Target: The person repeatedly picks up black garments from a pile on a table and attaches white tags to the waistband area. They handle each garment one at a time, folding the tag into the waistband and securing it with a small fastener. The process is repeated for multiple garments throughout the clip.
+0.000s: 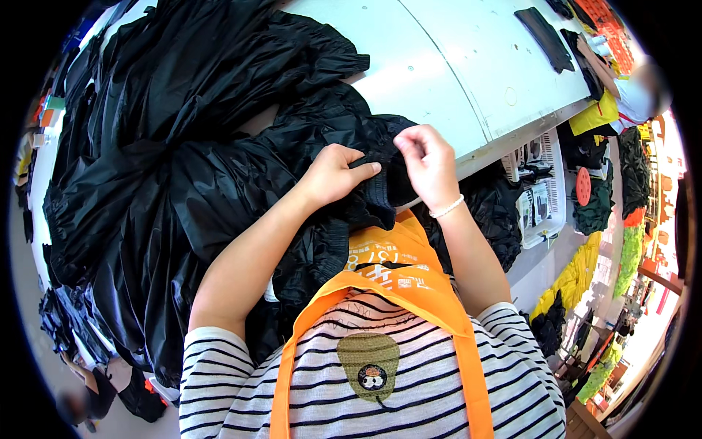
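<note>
A black shiny garment (219, 183) lies bunched over the near edge of a white worktable (439, 66). My left hand (333, 174) grips its ribbed black hem, thumb pressed on top. Just to the right, my right hand (430, 162) pinches the same hem with closed fingers; a white bead bracelet sits on that wrist. Both hands hold the fabric in front of my orange apron (395, 274).
A big heap of black garments (146, 88) covers the table's left half. A white basket (541, 190) hangs under the table's right edge. Another person (621, 88) works at the far right, near dark fabric pieces (545, 36). Yellow and green cloth (585, 271) lies below.
</note>
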{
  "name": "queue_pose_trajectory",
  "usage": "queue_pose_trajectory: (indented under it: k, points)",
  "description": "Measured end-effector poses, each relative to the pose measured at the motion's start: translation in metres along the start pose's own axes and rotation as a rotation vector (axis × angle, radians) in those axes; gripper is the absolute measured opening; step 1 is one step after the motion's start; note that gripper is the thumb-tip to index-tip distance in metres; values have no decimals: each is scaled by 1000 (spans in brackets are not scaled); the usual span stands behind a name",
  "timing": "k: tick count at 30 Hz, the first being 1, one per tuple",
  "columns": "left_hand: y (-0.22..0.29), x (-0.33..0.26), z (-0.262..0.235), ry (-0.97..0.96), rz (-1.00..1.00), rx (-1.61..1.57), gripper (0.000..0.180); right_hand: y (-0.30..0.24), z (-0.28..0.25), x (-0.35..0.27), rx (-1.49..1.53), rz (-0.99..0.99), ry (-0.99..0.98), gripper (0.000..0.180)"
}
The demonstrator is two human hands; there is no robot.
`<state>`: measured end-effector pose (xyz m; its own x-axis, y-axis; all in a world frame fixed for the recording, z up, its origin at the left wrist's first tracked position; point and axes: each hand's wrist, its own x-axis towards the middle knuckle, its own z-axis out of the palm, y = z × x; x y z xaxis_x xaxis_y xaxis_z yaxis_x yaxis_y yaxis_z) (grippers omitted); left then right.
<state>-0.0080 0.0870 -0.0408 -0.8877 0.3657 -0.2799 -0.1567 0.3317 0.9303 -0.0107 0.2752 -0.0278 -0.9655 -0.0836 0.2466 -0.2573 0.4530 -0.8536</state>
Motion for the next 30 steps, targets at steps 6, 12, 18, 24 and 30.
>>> queue_pose_trajectory:
  k: [6, 12, 18, 24, 30]
  points:
    - [-4, 4, -2, 67, -15, 43, 38, -1, -40, -5, 23, 236, -242, 30]
    - [-15, 7, 2, 59, -24, -36, 37, 4, -37, -16, 116, 226, -308, 18]
    - [-1, 1, -2, -28, -52, -15, 27, -7, -26, -2, 127, 177, -317, 16]
    - [1, 1, 0, -45, 21, 44, 26, -11, -26, 5, 86, 163, -376, 15]
    - [0, 0, -1, -59, 47, 111, 26, -17, -30, 11, 65, 199, -457, 12]
